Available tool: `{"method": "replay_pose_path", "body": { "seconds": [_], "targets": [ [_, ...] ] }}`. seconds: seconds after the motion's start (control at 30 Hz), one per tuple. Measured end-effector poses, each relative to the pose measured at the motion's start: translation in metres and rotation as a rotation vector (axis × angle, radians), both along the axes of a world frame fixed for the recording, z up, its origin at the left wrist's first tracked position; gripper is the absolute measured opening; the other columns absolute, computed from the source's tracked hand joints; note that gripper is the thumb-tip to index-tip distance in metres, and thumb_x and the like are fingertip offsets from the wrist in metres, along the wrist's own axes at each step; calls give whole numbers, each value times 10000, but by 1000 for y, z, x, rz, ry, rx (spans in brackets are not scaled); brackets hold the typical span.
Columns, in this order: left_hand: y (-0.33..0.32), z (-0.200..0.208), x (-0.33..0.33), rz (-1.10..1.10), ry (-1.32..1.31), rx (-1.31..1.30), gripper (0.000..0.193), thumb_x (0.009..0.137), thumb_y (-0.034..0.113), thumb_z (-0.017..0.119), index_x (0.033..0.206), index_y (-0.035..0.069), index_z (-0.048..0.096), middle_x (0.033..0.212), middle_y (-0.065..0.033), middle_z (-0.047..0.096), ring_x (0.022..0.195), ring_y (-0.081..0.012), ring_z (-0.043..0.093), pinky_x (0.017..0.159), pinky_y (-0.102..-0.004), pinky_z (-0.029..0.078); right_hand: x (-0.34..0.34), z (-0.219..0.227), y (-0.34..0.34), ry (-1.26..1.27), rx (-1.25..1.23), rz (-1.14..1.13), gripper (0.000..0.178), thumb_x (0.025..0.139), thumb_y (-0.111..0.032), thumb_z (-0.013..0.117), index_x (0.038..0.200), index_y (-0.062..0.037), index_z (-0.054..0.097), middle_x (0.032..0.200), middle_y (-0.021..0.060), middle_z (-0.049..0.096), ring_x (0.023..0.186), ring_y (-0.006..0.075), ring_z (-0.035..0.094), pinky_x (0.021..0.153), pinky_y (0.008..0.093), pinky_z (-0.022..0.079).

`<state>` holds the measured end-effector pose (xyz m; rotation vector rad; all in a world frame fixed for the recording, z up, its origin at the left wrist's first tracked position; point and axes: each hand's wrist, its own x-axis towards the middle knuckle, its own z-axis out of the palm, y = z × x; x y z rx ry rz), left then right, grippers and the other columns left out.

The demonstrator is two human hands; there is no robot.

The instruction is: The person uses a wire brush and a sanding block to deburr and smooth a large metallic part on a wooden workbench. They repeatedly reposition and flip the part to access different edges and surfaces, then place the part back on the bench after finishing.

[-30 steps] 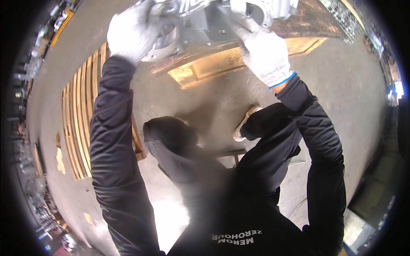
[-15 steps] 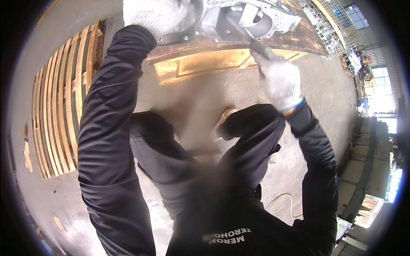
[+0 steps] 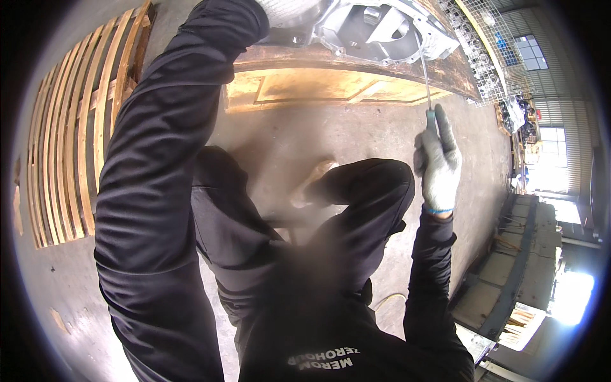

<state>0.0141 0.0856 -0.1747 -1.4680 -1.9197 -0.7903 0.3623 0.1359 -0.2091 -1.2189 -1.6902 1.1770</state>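
A silver-grey cast metal housing (image 3: 356, 52) with a deep open hollow lies on a worn wooden tabletop (image 3: 305, 57) at the upper edge. My left hand (image 3: 289, 11), in a white knit glove, is at the left end of the housing; its fingers are cut off by the picture's top. My right hand (image 3: 442, 162), gloved in white with grey fingers, is closed round the dark green handle of a long thin hand tool (image 3: 426, 76). The slim metal shaft reaches up to the right rim of the housing. Whether it is a file or a screwdriver, I cannot tell.
A slatted wooden pallet (image 3: 79, 121) stands at the left on the concrete floor (image 3: 375, 134). Beyond the table, at the upper right, is a wire mesh cage (image 3: 503, 57) with metal parts beside it. A long low grey structure (image 3: 509, 254) runs along the right.
My right hand has drawn back toward me and slightly right, with the tool now pointing more straight ahead. In the picture, my left hand and the housing sit higher and further right.
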Motion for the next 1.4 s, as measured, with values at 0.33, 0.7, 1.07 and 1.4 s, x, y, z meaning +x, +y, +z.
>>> {"method": "replay_pose_path", "body": {
  "seconds": [0.33,0.7,1.07,1.4],
  "targets": [
    [5,-5,-5,-289,173,341,189,889,239,706,1036,145,778,915,-100,762,868,-319,751,792,-455,597,-21,-22,7,278,102,11,422,1045,-104,706,1437,46,663,842,-17,620,626,17,478,545,193,367],
    [22,25,-6,-118,86,-211,397,1034,441,602,1088,83,765,928,-178,781,838,-366,769,777,-479,602,-106,-22,55,559,-284,8,352,1140,-262,552,1459,-123,599,734,-39,486,515,54,395,425,226,263],
    [39,-2,-4,-15,-63,-167,699,1022,717,532,1201,83,765,802,-122,773,777,-310,758,779,-469,594,-116,-44,70,10,514,73,561,1030,-91,635,1573,-80,495,805,29,581,613,98,546,533,274,461],
    [41,-1,-6,-63,-73,-97,756,1032,760,454,1223,95,759,713,-88,744,743,-280,753,764,-457,588,-105,-35,51,193,-206,11,598,1143,-310,551,1686,-120,385,730,-24,503,501,54,398,442,235,312]
  ]
}}
